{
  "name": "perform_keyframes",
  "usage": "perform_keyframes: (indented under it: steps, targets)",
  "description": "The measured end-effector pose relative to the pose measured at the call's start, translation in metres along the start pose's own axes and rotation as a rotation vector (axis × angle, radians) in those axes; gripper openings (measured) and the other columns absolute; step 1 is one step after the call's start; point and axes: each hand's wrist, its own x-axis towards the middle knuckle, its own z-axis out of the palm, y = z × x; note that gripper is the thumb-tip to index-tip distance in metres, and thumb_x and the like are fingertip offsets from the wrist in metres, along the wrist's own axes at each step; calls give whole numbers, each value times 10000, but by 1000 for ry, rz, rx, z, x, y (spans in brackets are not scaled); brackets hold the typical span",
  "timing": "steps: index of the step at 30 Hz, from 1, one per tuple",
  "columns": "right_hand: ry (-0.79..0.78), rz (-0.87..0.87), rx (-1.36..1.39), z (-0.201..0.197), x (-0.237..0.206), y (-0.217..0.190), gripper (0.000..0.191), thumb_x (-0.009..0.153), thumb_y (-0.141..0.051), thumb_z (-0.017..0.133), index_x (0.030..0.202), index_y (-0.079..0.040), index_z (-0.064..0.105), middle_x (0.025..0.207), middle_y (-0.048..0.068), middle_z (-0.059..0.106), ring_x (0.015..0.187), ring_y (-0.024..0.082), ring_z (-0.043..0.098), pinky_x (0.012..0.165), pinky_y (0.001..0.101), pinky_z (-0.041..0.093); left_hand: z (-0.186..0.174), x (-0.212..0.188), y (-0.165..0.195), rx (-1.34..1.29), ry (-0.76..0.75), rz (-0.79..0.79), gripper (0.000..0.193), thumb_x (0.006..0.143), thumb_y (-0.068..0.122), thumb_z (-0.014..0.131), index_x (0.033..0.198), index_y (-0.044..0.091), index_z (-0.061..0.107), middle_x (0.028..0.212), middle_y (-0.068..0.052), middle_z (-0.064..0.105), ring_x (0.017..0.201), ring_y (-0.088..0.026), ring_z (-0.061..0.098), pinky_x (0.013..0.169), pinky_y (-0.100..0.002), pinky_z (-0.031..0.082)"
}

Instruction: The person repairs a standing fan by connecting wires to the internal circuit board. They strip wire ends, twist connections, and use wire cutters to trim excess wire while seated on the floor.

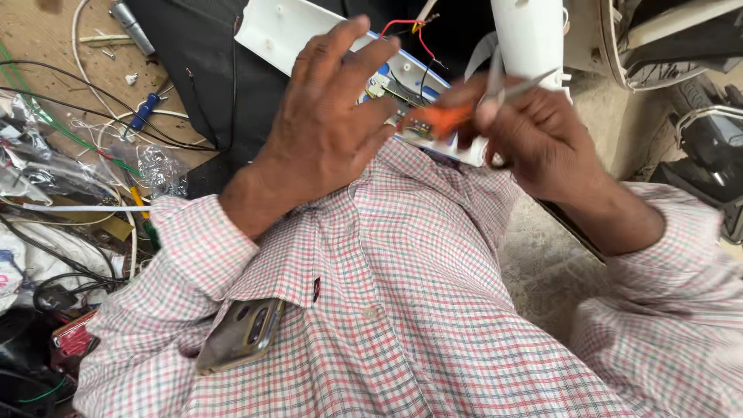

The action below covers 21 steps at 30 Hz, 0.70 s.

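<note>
My left hand spreads open, empty, steadying the white casing at twelve o'clock, while my right hand grips orange-handled scissors at its wiring.

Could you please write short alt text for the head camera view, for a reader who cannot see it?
Seen from above, a person in a checked shirt holds orange-handled pliers in the right hand, the left hand spread open, over a white casing with red and black wires. Tangled cables lie at left.
</note>
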Motion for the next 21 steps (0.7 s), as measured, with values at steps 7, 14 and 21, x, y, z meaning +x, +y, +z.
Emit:
perform_keyframes:
  steps: [7, 14, 21]
  targets:
    - [9, -177, 191, 3, -11, -1, 391, 1170, -285, 495, 1336, 54, 595, 1364, 197, 643, 1161, 286, 717, 975, 384, 657, 17, -26, 6, -214, 52, -141, 238, 968, 197, 806, 1067, -3, 725, 1408, -214, 543, 1371, -432, 483, 1149, -528, 439]
    - [93, -189, 301, 16, -1, 19, 311, 1159, -216, 512, 1244, 52, 647, 1385, 205, 632, 1102, 269, 737, 824, 369, 648, -35, -45, 38, -437, -147, -115, 192, 921, 208, 755, 858, 51, 664, 801, -92, 686, 709, -279, 679, 604, -413, 531]
    - [-42, -220, -240, 47, 25, 3, 486, 980, -186, 690, 1397, 25, 554, 1200, 128, 665, 864, 150, 673, 704, 293, 588, -92, -60, 54, -516, -29, -359, 201, 810, 172, 855, 880, 25, 739, 639, -55, 556, 537, -176, 516, 491, -354, 364]
